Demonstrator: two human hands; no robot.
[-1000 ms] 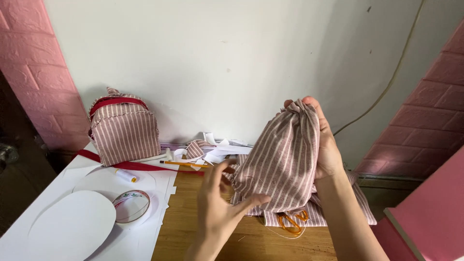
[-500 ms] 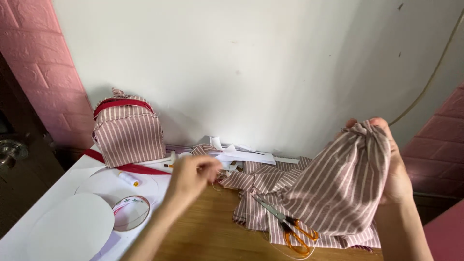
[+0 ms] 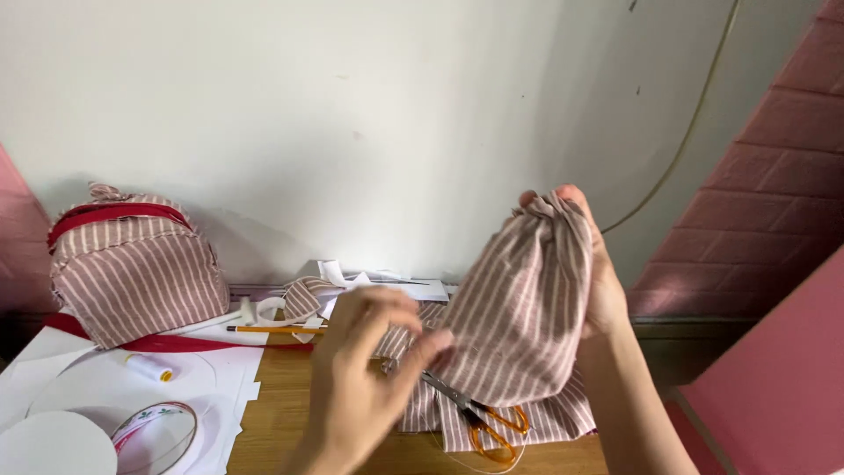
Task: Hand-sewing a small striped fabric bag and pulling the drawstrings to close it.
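Two hands are at work over the wooden surface [image 3: 290, 422]; the right hand [image 3: 598, 281] holds a striped fabric pouch [image 3: 527, 308] up above the surface, its fingers [image 3: 563, 195] closed tight over the gathered top, pinching the bunched cloth; the left hand [image 3: 360, 369] sits lower, fingers [image 3: 422, 347] loosely curled and partly open, the tips touching the pouch's lower left side; whether they pinch any cloth cannot be told, the hand being blurred.

Risks, as judged: the gathers are kept only by the pinch, so a slackened grip would let them spread; orange-handled scissors [image 3: 479, 420] lie directly beneath the pouch on more striped cloth [image 3: 545, 418], blades toward the left hand, and a lowered hand could catch them; a white thread spool [image 3: 148, 368] on the white paper sheets [image 3: 97, 387] could roll if nudged.

Also present: a finished striped backpack [image 3: 132, 268] at the far left against the wall.
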